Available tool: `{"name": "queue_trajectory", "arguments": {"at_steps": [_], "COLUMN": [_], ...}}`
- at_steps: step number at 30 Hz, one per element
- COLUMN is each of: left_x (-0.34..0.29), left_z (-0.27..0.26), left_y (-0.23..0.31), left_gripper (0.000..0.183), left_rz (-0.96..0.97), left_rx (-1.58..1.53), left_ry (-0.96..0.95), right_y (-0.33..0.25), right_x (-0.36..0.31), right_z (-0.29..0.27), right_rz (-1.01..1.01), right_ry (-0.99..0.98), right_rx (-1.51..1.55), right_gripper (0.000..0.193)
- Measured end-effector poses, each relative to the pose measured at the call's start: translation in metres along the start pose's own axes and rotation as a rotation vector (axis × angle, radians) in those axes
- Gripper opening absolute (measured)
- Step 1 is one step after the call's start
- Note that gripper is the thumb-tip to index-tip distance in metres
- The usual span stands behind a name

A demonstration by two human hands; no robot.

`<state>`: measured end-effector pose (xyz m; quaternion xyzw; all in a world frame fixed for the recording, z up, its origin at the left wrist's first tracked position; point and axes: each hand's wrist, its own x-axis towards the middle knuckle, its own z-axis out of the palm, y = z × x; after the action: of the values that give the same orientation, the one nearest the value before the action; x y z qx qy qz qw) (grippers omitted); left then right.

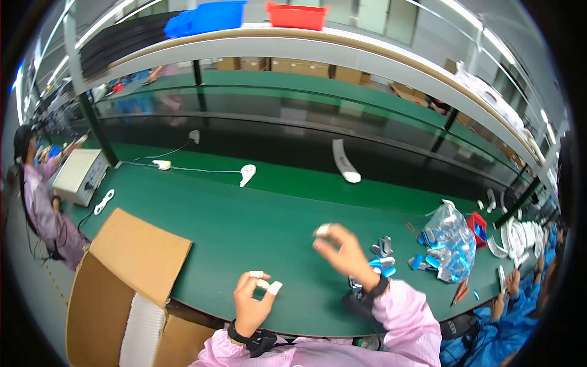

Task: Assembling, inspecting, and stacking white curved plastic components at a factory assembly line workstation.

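My left hand point(252, 306) hovers over the front edge of the green table point(244, 226), with white covers on its fingertips. Its fingers are bent but apart, and nothing shows between them. Farther forward, my right hand point(345, 254) is raised above the tabletop, thumb and fingers spread, holding nothing visible. A white cover sits on one of its fingertips. Just right of it lie several small grey clip-like parts point(383, 246) and blue-and-silver pieces point(384, 266), partly hidden by my wrist. Beyond them is a clear plastic bag point(452, 241) with blue pieces in and around it.
An open cardboard box point(101, 306) stands at the left. Orange-handled pliers point(460, 292) and a red bin point(477, 229) are at right. On the belt lie a curved white part point(346, 164) and a corded white part point(247, 174). People work at both sides.
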<state>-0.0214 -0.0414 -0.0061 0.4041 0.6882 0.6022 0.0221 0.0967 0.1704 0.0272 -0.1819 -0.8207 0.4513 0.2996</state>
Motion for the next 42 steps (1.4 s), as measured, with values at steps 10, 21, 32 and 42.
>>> {"name": "queue_trajectory", "arguments": {"at_steps": [10,21,32,42], "left_x": [-0.023,-0.053,-0.078,-0.096], "left_z": [-0.050,-0.117,-0.159,-0.187], "left_y": [0.017,0.016,0.002,-0.015], "left_gripper": [0.022,0.046,0.049,0.100], "left_rz": [0.135,0.238,0.152,-0.165], "left_rx": [0.305,0.753,0.882,-0.303], "left_ry": [0.195,0.466,0.464,0.552], "right_y": [-0.099,-0.132,-0.144,-0.164], "right_x": [-0.039,-0.036,-0.024,-0.013], "right_z": [0.092,0.173,0.241,0.232], "right_rz": [-0.668,-0.836,-0.825,-0.401], "right_ry": [-0.202,-0.390,-0.642,-0.740], "right_rx": [-0.260,-0.233,-0.020,0.461], "right_gripper": [0.022,0.017,0.013,0.009]}}
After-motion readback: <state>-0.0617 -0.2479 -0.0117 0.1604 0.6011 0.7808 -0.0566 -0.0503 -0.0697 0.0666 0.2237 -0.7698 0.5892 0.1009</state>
